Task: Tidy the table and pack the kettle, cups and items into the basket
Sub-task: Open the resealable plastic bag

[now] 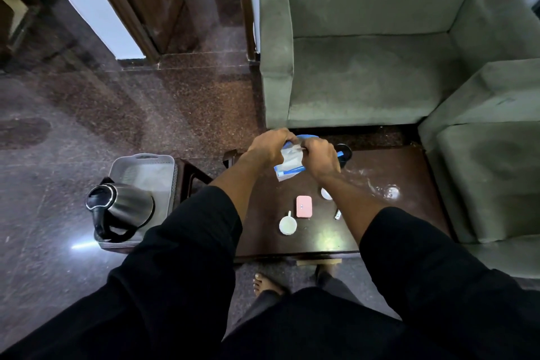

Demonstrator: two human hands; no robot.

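Both hands hold a clear plastic bag with blue trim [289, 162] above the far edge of the dark wooden table [380, 213]. My left hand [270, 145] pinches its top left, and my right hand [320, 156] grips its top right. A steel kettle with a black handle [122, 207] lies tilted in the grey basket [163, 164] on a stool at the left. On the table stand a white cup [287, 224], a pink case [304, 206], a second white cup [325, 193] partly hidden by my right arm, and a dark cup [344, 152].
A clear glass [390, 191] stands at the table's right part, and a small metal object [337, 215] lies near my right arm. Green armchairs [365, 67] border the table at the back and right. Dark stone floor [73, 126] spreads to the left.
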